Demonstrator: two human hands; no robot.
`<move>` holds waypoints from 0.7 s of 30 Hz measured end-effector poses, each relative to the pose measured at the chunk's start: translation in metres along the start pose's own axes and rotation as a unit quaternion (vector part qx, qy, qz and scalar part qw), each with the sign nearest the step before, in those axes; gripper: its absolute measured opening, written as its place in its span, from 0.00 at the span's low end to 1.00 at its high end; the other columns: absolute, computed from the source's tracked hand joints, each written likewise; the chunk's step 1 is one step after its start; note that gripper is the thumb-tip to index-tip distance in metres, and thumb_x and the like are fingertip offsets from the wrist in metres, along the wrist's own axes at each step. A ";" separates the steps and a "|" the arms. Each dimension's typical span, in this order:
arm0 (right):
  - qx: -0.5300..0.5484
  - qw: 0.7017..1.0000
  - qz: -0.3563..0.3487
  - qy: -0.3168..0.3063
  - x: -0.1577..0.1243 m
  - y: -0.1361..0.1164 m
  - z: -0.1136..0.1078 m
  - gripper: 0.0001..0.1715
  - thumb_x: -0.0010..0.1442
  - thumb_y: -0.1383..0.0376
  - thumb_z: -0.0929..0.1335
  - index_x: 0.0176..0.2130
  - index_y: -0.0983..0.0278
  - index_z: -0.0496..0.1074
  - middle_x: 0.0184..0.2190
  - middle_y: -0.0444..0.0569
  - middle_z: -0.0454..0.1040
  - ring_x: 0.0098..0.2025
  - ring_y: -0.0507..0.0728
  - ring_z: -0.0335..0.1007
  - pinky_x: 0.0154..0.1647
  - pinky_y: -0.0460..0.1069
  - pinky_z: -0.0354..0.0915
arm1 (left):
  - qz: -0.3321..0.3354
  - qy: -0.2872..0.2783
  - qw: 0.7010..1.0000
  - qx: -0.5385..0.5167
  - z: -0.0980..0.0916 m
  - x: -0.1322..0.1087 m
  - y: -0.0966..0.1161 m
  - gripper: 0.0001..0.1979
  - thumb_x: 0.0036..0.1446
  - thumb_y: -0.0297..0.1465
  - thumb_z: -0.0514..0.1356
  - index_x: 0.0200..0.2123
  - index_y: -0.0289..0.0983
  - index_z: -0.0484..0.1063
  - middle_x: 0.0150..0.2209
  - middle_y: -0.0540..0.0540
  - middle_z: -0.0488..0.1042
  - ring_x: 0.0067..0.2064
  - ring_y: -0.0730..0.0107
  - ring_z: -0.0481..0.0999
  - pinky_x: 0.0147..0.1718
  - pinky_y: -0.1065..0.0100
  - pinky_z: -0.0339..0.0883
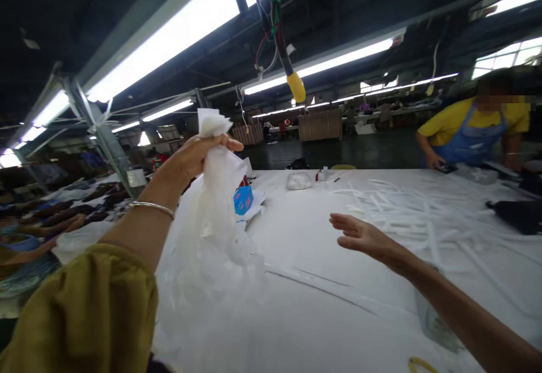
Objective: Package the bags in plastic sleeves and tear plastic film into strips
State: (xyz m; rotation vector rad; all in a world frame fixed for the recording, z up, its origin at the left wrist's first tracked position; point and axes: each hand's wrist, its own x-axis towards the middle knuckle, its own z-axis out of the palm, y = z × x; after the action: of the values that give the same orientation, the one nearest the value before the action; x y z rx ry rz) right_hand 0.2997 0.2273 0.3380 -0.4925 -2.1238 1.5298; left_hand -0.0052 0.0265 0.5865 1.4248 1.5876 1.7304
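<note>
My left hand point(212, 150) is raised at left centre, its fingers closed round a bunch of thin white material point(218, 215). The bunch hangs down over the white table point(296, 305), with a short crumpled end sticking up above the fist. My right hand point(358, 235) is held above the table at right centre, fingers stretched out, with nothing in it. Behind the hanging material a blue item point(243, 200) lies among white sheets. Thin strips point(322, 288) run across the table between my hands.
Many white strips point(406, 215) cover the table's right side. A clear bag point(299, 180) sits near the far edge. At far right stands a person point(472, 130) in a blue apron; another person's arms show at far left. A yellow-ended cable point(296, 86) hangs overhead.
</note>
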 end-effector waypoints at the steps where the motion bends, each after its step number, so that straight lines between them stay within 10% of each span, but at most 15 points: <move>1: 0.000 1.000 -0.016 0.000 0.004 -0.015 0.001 0.45 0.49 0.50 0.73 0.61 0.60 0.61 0.61 0.58 0.62 0.63 0.67 0.57 0.65 0.63 0.53 | 0.002 -0.016 1.000 -0.011 0.010 -0.001 0.000 0.12 0.52 0.36 0.64 0.34 0.31 0.76 0.38 0.42 0.80 0.40 0.63 0.75 0.47 0.61 0.67; 11: 0.069 0.984 -0.162 -0.023 0.033 -0.171 0.022 0.31 0.52 0.48 0.72 0.51 0.61 0.71 0.53 0.55 0.71 0.56 0.63 0.65 0.60 0.61 0.56 | 0.051 -0.174 0.968 -0.172 0.087 -0.028 -0.021 0.08 0.54 0.35 0.61 0.27 0.36 0.73 0.49 0.41 0.76 0.55 0.57 0.70 0.52 0.62 0.64; 15: 0.079 0.979 -0.164 -0.095 0.039 -0.192 0.037 0.29 0.49 0.51 0.75 0.45 0.64 0.72 0.47 0.52 0.73 0.51 0.60 0.67 0.56 0.58 0.59 | 0.060 -0.243 0.957 -0.149 0.096 -0.035 -0.023 0.13 0.56 0.38 0.59 0.24 0.37 0.69 0.47 0.43 0.76 0.43 0.61 0.75 0.33 0.68 0.67; 21: 0.114 0.976 -0.126 -0.134 0.043 -0.204 0.060 0.24 0.43 0.58 0.78 0.38 0.66 0.72 0.40 0.49 0.74 0.46 0.58 0.69 0.52 0.55 0.63 | 0.094 -0.284 0.946 -0.125 0.097 -0.035 -0.019 0.11 0.55 0.39 0.60 0.33 0.37 0.75 0.44 0.46 0.76 0.48 0.59 0.72 0.45 0.65 0.67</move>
State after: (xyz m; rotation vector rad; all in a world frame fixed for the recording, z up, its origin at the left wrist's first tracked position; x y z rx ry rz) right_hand 0.2276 0.1401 0.5227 0.0658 -2.0692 1.7363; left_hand 0.0853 0.0523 0.5398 1.7729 0.9217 1.3695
